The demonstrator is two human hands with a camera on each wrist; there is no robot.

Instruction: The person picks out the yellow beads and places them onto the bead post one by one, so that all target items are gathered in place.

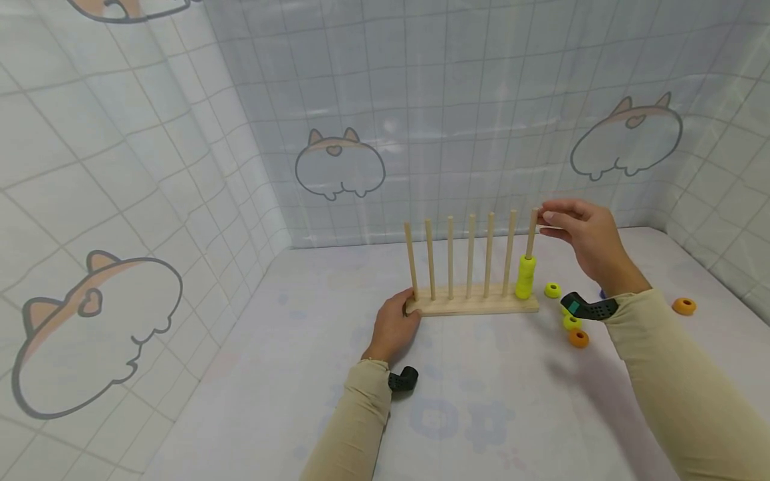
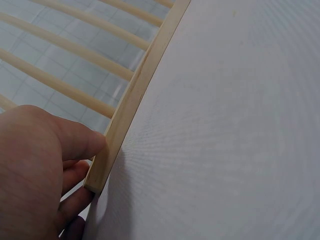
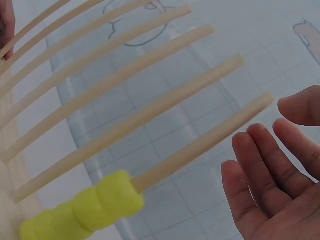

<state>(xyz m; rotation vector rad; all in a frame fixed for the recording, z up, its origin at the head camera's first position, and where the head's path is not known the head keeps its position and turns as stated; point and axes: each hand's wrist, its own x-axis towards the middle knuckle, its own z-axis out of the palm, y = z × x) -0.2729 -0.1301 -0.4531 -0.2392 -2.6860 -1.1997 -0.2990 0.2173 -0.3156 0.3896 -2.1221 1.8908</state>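
Note:
A wooden peg rack (image 1: 475,306) with several upright pegs stands on the table. My left hand (image 1: 391,327) grips the left end of its base, the thumb (image 2: 85,142) on the front edge and other fingers beyond the end. Yellow beads (image 1: 525,277) are stacked low on the rightmost peg (image 1: 532,235); the other pegs are bare. Beside the top of that peg is my right hand (image 1: 586,237), its fingers loosely spread. The right wrist view shows nothing between those fingers, and a small gap separates them from the peg tip (image 3: 267,97).
Right of the rack lie loose yellow beads (image 1: 552,290) and an orange bead (image 1: 579,338). Another orange bead (image 1: 684,306) lies farther right. A blue bead (image 1: 603,294) is mostly hidden by the right wrist. A tile-patterned sheet (image 1: 457,133) rises behind the table.

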